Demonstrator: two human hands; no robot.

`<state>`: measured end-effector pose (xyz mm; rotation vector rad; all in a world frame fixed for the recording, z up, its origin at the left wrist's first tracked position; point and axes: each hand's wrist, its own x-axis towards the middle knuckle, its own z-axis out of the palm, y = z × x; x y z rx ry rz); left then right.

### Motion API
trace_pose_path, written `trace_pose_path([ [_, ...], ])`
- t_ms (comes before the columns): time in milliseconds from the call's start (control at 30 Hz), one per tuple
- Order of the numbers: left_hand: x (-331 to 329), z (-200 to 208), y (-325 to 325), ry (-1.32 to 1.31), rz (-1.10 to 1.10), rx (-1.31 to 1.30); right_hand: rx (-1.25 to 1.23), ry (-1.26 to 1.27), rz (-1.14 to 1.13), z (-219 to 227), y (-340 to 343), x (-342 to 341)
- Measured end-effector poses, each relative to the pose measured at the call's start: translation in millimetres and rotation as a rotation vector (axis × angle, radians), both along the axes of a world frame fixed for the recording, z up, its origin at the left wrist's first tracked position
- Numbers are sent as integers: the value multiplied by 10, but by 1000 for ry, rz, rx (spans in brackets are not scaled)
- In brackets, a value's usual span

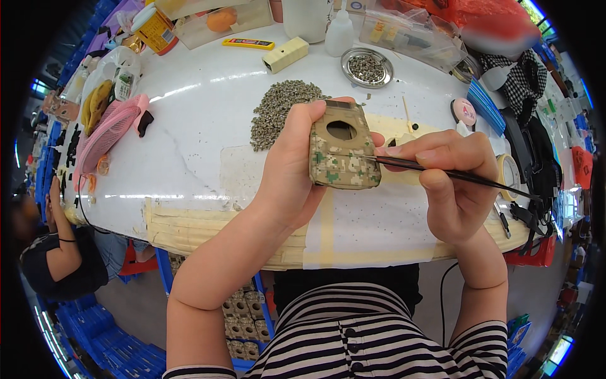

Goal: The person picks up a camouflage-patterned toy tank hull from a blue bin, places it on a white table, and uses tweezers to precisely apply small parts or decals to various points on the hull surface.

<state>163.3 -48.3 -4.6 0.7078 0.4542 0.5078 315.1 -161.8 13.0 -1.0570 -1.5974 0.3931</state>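
Note:
My left hand (287,151) is wrapped round a camouflage-patterned plastic housing (341,165), raised above the table with its oval opening facing up. In my right hand (464,177) I grip a pair of dark, slender tweezers (435,168) between thumb and fingers. The tweezers' tips reach the right side of the housing, below the opening. Whether they pinch a small part there is too fine to see. Just beyond my left hand lies a heap of small metal parts (278,114). White paper (372,221) taped to the table lies under my hands.
A round metal dish (346,71) of similar parts stands at the back, near a white squeeze bottle (339,36), a cream block (285,55) and a yellow cutter (248,43). Left: a pink mesh bag (107,142), another person (63,259). Right: a tape roll (503,169). Below: several housings (243,309).

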Motion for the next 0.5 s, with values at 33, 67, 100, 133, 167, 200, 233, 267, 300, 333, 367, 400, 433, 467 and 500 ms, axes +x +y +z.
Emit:
trace_pose_path([
  [33, -1, 4, -1, 1, 2, 3, -4, -14, -5, 6, -2, -1],
  [67, -3, 2, -1, -1, 0, 5, -7, -28, -11, 13, -6, -1],
  [100, -6, 0, 1, -3, -2, 6, -9, -37, -13, 16, -8, -1],
  [133, -7, 0, 2, -5, -4, 8, -9, -47, -16, 21, -9, 0],
  [167, -6, 1, 1, -1, -1, 10, -8, -53, -16, 23, -8, 1],
  [200, -5, 3, 0, 3, 2, 13, -7, -57, -15, 23, -8, 2],
  [233, -4, 4, 0, 7, 4, 15, -6, -61, -14, 21, -8, 5],
  [267, -4, 6, -1, 7, 4, 14, -5, -63, -13, 19, -8, 7],
  [300, -4, 9, -2, 7, 3, 12, 0, -67, -13, 15, -7, 9],
  [333, -6, 12, -6, 7, 2, 11, 6, -72, -12, 15, -7, 12],
  [367, -6, 13, -8, 8, 2, 8, 16, -79, -12, 13, -4, 16],
  [400, -5, 15, -10, 8, 1, 5, 18, -78, -11, 13, -3, 17],
  [433, -4, 16, -10, 8, 0, 3, 19, -76, -10, 10, -5, 16],
  [467, -3, 19, -10, 11, 2, 1, 12, -67, -8, 8, -7, 14],
  [500, -2, 23, -10, 14, 4, -1, 8, -61, -6, 8, -7, 12],
])
